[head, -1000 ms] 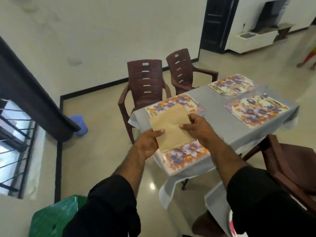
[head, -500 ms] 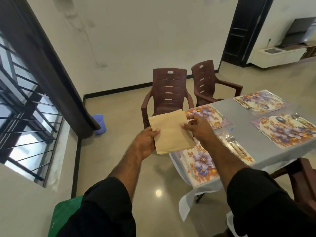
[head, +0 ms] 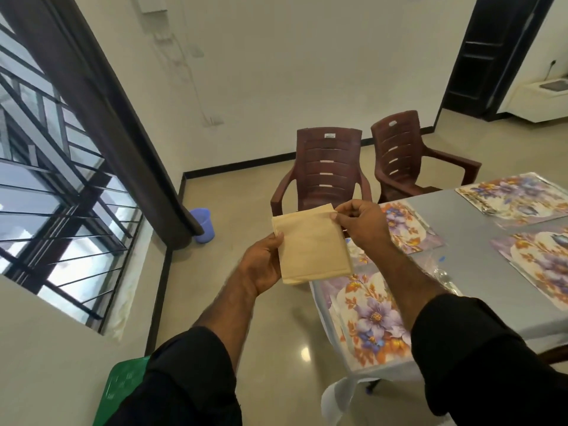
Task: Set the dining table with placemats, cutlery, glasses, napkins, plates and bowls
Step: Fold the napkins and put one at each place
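A folded tan napkin (head: 312, 245) is held in the air just left of the grey table (head: 470, 238). My left hand (head: 262, 265) grips its left edge from below. My right hand (head: 359, 224) pinches its top right corner between thumb and fingers. Floral placemats lie on the table: one at the near corner (head: 368, 318), one behind my right hand (head: 408, 229), and two more to the right (head: 516, 195) (head: 541, 259). Clear cutlery (head: 442, 275) lies beside the near placemat, partly hidden by my right arm.
Two brown plastic chairs (head: 325, 170) (head: 402, 158) stand at the table's far side. A blue bucket (head: 203, 226) sits by the dark curtain (head: 101, 96) and barred window. A green stool (head: 120, 392) is at lower left. A white tablecloth edge (head: 335, 398) hangs down.
The view has swung left and up, so the table sits further right. My right hand has slid from the napkin's right edge to its top right corner. The napkin stays in both hands.
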